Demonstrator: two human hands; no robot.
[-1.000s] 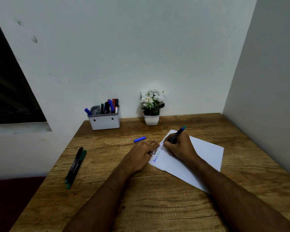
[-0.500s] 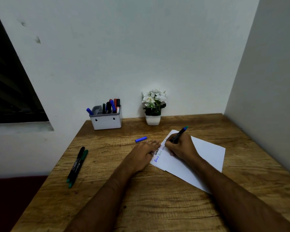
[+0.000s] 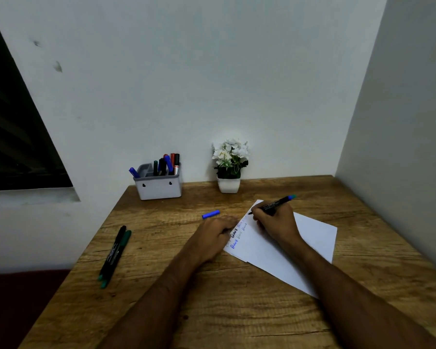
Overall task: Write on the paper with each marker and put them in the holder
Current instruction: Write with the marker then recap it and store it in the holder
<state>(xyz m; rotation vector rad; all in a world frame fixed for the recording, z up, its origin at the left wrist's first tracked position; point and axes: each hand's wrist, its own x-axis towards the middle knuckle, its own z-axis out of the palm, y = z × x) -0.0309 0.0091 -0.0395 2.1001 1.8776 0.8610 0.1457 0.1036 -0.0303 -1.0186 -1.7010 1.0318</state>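
Note:
My right hand grips a black marker with a blue end, its tip on the upper left corner of the white paper. Short words in black, blue and red ink stand along the paper's left edge. My left hand lies flat, fingers pressing that left edge. The marker's blue cap lies loose on the wooden table just beyond my left hand. Two markers, one black-capped and one green-capped, lie side by side at the table's left edge. The grey holder at the back holds several markers.
A small white pot with white flowers stands against the back wall, right of the holder. Walls close the table at the back and on the right. A dark window opening is on the left.
My right hand has slid the marker tip a little up along the paper's corner as it writes. My left hand stays on the paper's edge. The camera has shifted slightly.

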